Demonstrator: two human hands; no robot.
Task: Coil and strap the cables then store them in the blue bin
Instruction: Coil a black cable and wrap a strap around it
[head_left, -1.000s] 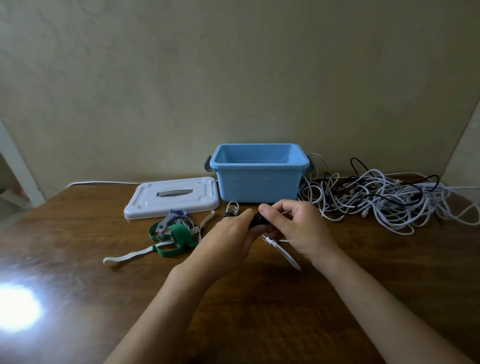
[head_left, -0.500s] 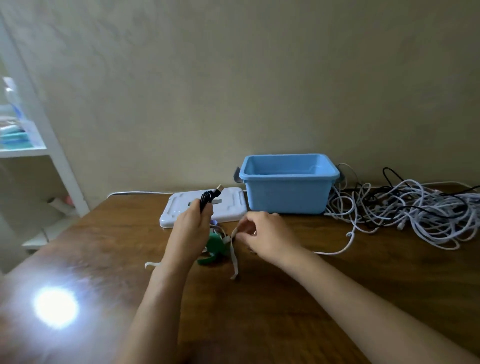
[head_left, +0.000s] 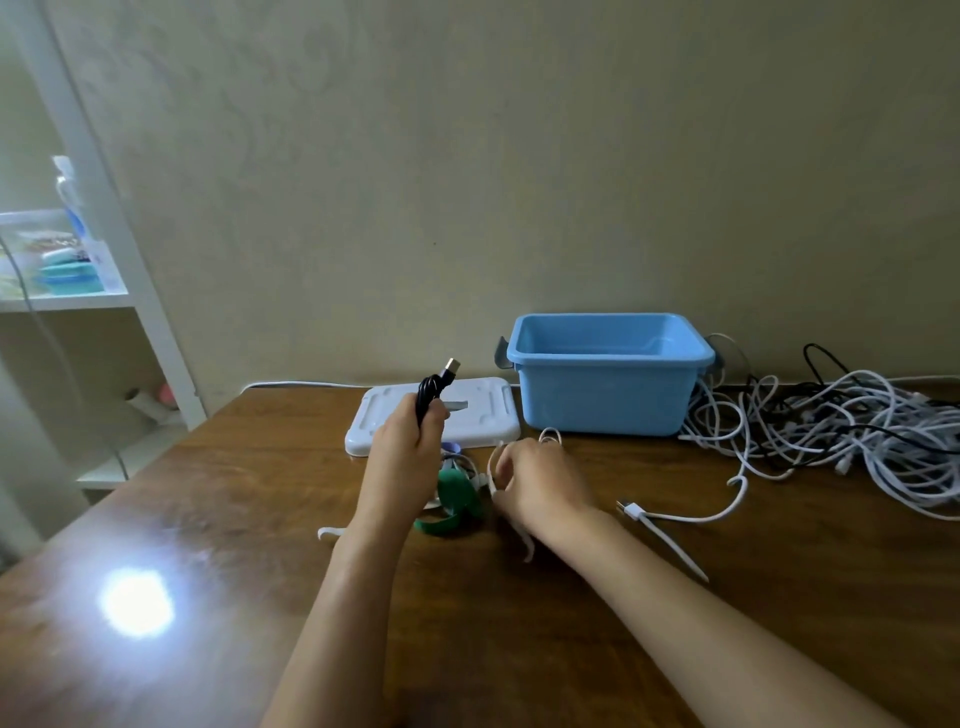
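The left hand (head_left: 402, 441) was closed in a fist round a small coiled black cable (head_left: 429, 397), the coil standing up out of the top of the fist with its metal USB plug (head_left: 451, 366) pointing up and away. No strap showed round that coil. Just to the right of those fingers, the right hand (head_left: 535, 480) had its fingers curled on a white strap (head_left: 493, 475), apparently pinching it, with the strap's tail trailing toward the person under the wrist. Between the two hands, touching the table, lay the loose heap of straps, a green strap (head_left: 451, 506) the plainest among them.

Beyond the left fingers lay the white bin lid (head_left: 483, 410), flat on the wooden table (head_left: 260, 597). Beyond and to the right of the right fingers stood the blue bin (head_left: 605, 382), open, and as far as its inside showed it held no cable. Near the right wrist a single white cable (head_left: 691, 512) ran out across the table toward the tangled pile of white and black cables (head_left: 852, 431), well to the right of both hands and beside the bin.

By my reckoning the task was barely begun: one cable coiled and a strap being picked for it, strapping and storing not yet done, and the whole tangle left to sort.

No brand, label or writing could be read on the bin, lid, cables or straps; items on the white shelf (head_left: 67, 299) far to the left were too blurred to tell.
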